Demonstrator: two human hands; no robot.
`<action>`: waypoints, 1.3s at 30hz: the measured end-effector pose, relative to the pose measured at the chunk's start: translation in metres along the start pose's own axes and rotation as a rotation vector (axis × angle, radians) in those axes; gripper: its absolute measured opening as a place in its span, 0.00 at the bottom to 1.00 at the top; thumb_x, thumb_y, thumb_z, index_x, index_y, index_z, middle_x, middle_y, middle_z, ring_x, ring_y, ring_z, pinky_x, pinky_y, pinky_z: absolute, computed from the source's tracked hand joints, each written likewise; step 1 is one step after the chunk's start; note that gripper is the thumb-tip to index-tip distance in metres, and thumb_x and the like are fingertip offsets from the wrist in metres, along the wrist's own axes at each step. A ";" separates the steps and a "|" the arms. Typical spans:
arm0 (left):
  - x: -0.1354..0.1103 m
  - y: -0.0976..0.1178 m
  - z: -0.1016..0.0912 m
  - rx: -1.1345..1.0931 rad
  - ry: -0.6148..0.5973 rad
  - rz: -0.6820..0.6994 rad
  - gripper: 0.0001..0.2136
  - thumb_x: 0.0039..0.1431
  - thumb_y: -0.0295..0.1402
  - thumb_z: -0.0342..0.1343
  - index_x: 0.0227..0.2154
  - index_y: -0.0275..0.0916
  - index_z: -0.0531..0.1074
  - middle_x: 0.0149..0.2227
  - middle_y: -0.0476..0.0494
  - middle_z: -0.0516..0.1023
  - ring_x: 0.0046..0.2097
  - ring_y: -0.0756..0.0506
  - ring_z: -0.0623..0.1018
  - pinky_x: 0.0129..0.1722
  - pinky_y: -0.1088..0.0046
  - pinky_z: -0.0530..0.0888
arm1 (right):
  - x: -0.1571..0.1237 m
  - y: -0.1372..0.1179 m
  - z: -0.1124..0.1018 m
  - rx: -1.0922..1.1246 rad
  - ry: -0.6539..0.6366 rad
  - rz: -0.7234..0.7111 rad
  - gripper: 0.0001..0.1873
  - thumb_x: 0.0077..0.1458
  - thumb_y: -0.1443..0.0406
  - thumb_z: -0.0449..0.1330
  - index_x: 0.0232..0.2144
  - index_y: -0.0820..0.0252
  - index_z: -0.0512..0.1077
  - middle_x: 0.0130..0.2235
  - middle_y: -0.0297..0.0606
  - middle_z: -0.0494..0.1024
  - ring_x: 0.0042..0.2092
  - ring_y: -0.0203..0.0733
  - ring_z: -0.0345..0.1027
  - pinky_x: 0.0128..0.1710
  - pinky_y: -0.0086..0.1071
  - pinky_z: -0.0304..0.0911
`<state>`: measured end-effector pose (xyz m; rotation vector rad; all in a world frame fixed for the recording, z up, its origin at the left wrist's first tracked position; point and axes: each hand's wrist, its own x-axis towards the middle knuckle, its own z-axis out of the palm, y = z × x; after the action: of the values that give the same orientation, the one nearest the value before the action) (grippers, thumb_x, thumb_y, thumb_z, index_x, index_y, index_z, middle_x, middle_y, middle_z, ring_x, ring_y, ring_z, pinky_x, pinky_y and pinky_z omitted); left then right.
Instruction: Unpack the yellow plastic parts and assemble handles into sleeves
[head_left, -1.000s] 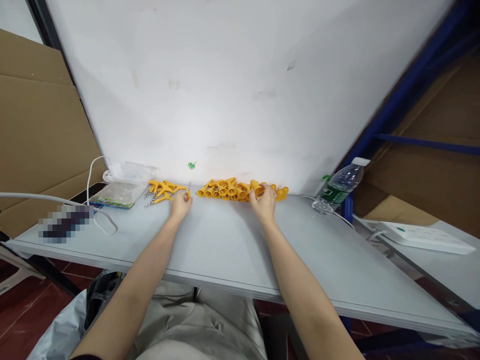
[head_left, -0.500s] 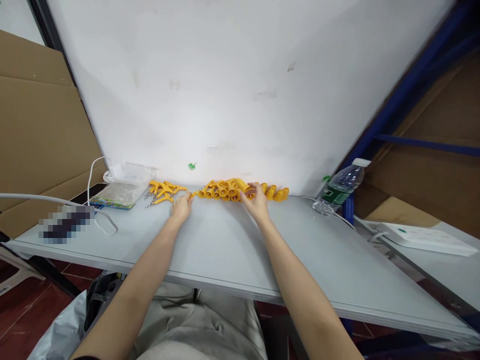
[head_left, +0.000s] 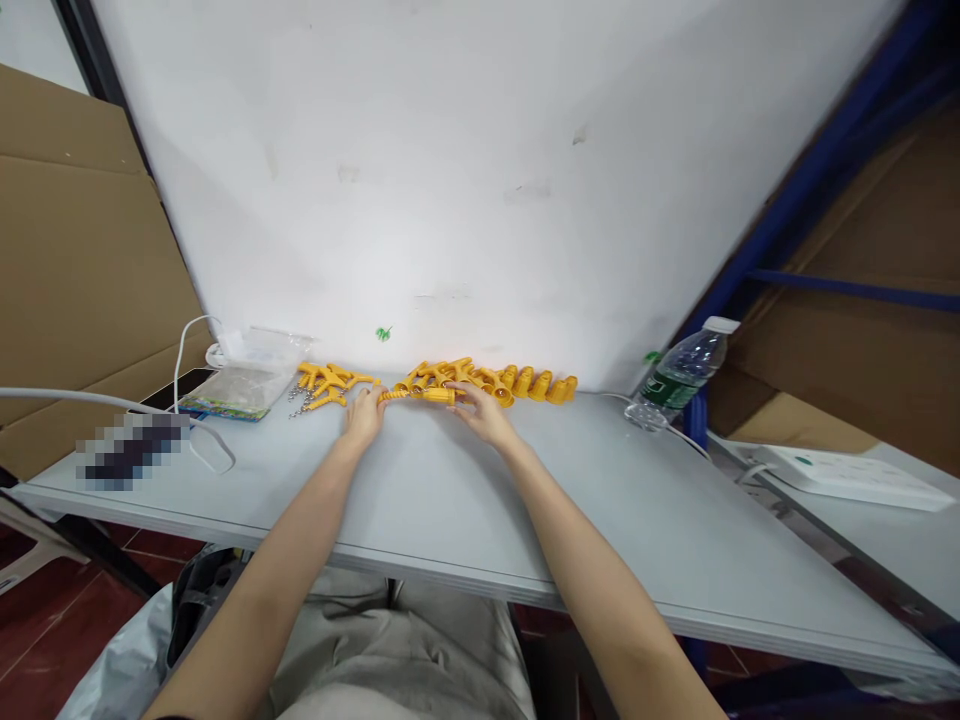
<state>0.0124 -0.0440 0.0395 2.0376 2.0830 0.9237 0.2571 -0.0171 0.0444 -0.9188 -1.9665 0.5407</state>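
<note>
Near the back of the table, my left hand pinches a yellow-handled corkscrew, its metal spiral pointing right. My right hand grips the right end of a yellow hollow sleeve, which lies sideways in line with the corkscrew. The spiral's tip is at the sleeve's left end; whether it is inside, I cannot tell. Left of my left hand is a loose heap of yellow-handled corkscrews. Behind and beside my right hand lies a pile of yellow pieces, partly hidden by the hand, with upright yellow sleeves to its right.
A clear plastic bottle leans at the right by a white power strip. At the left are a plastic bag, a white cable and a blurred dark object. A white board rises behind the table.
My right hand has moved left from the pile, bringing a yellow sleeve up to the corkscrew. My left hand stays nearly in place, with the corkscrew now turned more level.
</note>
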 end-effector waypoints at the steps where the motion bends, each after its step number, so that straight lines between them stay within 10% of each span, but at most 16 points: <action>1: 0.000 0.000 0.000 0.003 0.001 -0.006 0.14 0.63 0.33 0.47 0.48 0.42 0.73 0.40 0.40 0.74 0.42 0.42 0.75 0.40 0.70 0.69 | 0.000 0.000 -0.001 0.004 0.002 0.015 0.20 0.53 0.63 0.61 0.50 0.56 0.71 0.54 0.46 0.74 0.49 0.48 0.73 0.53 0.47 0.66; 20: -0.004 0.009 -0.004 -0.044 0.021 0.223 0.15 0.63 0.34 0.50 0.52 0.45 0.71 0.41 0.42 0.73 0.42 0.44 0.75 0.42 0.71 0.71 | 0.000 -0.021 -0.005 0.020 -0.063 0.036 0.25 0.53 0.56 0.60 0.52 0.57 0.71 0.45 0.43 0.78 0.39 0.45 0.73 0.46 0.44 0.68; 31: -0.007 0.016 -0.008 -0.088 0.065 0.304 0.14 0.62 0.33 0.52 0.50 0.45 0.72 0.41 0.44 0.73 0.40 0.46 0.75 0.43 0.72 0.71 | 0.001 -0.035 0.004 0.291 0.023 0.412 0.36 0.46 0.32 0.50 0.14 0.56 0.62 0.14 0.35 0.67 0.16 0.35 0.58 0.18 0.31 0.57; 39: -0.007 0.019 -0.010 -0.091 0.031 0.237 0.15 0.62 0.32 0.51 0.51 0.44 0.71 0.42 0.43 0.73 0.42 0.45 0.75 0.43 0.72 0.71 | -0.002 -0.040 -0.010 0.441 -0.097 0.492 0.28 0.46 0.41 0.61 0.36 0.58 0.71 0.37 0.41 0.80 0.25 0.37 0.72 0.27 0.33 0.68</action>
<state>0.0256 -0.0551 0.0543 2.2697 1.8032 1.0682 0.2505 -0.0443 0.0752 -1.0989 -1.5957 1.2622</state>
